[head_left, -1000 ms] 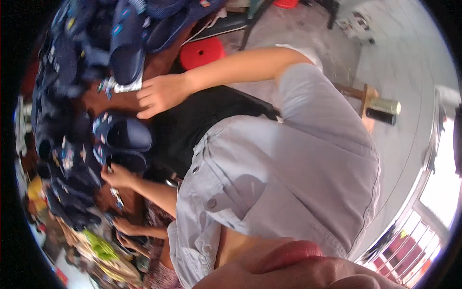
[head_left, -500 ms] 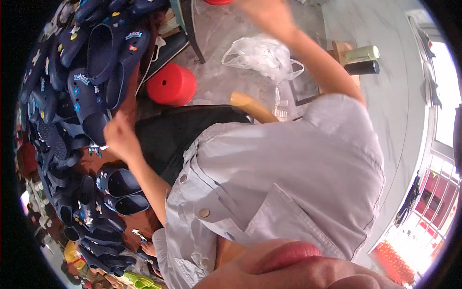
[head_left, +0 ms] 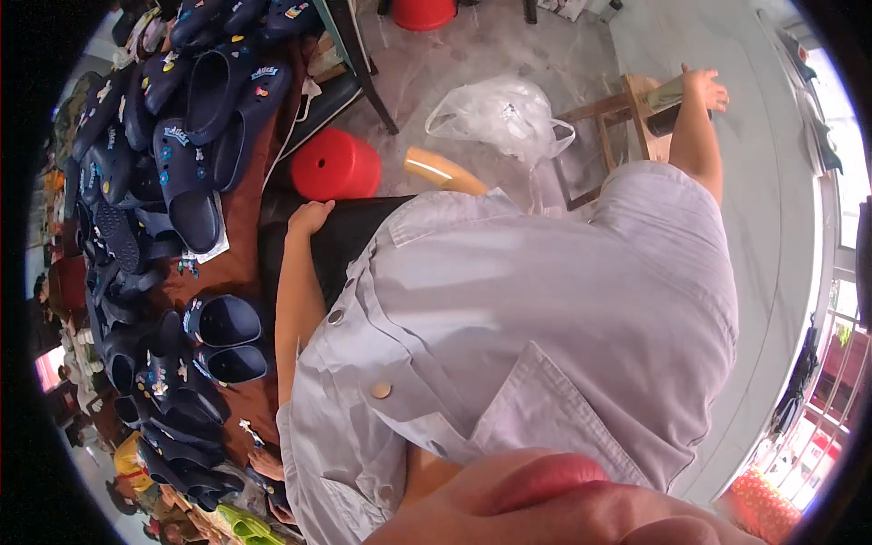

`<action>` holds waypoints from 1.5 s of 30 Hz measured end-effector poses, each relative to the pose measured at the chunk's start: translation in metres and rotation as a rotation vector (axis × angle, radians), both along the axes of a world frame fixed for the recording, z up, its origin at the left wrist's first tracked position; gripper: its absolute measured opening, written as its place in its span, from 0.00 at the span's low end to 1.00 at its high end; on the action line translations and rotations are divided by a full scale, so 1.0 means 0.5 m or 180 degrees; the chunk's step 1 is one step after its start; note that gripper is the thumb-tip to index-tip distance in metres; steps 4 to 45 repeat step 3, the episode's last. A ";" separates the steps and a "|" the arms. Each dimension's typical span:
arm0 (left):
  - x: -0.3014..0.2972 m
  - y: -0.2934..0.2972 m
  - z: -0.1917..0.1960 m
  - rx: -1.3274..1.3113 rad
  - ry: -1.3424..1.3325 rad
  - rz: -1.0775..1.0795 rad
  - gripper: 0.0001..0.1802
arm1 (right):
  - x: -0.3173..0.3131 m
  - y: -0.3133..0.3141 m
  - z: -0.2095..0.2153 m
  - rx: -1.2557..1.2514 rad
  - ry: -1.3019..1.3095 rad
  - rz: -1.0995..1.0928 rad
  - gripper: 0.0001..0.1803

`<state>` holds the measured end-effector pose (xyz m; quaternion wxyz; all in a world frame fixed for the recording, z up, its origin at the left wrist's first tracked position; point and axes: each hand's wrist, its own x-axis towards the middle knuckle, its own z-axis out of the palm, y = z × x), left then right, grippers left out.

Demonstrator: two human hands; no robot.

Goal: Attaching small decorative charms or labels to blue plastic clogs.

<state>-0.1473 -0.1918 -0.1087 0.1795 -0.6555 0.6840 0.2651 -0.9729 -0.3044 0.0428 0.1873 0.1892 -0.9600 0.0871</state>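
My left hand (head_left: 311,218) rests at the edge of a black surface (head_left: 363,218), beside a red plastic stool (head_left: 336,165); its fingers are mostly hidden. Stretched out to the far right, my right hand (head_left: 705,89) is open with its fingers apart. It is over a light green cylindrical bottle (head_left: 666,94) and a black bottle (head_left: 666,120) at the wooden stool (head_left: 636,104); whether it touches them I cannot tell. To the left of my left hand, a navy clog (head_left: 186,186) with colourful charms lies on a white sheet (head_left: 216,245).
Several navy clogs are heaped on a brown cloth (head_left: 241,272), with a pair of clogs (head_left: 232,341) nearer me. A white plastic bag (head_left: 500,113) and a yellow curved object (head_left: 445,171) are ahead. Another person's hand (head_left: 265,465) shows at the lower left.
My left hand has left the navy clog and moved right to the black surface. My right hand has swung right and down to the bottles. The clog now lies on the pile.
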 end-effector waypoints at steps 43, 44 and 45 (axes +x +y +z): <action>-0.021 0.005 0.028 -0.0081 -0.0131 0.0269 0.32 | -0.013 0.035 0.005 0.0056 -0.0603 -0.0366 0.54; -0.021 0.005 0.028 -0.0081 -0.0131 0.0269 0.32 | -0.013 0.035 0.005 0.0056 -0.0603 -0.0366 0.54; -0.021 0.005 0.028 -0.0081 -0.0131 0.0269 0.32 | -0.013 0.035 0.005 0.0056 -0.0603 -0.0366 0.54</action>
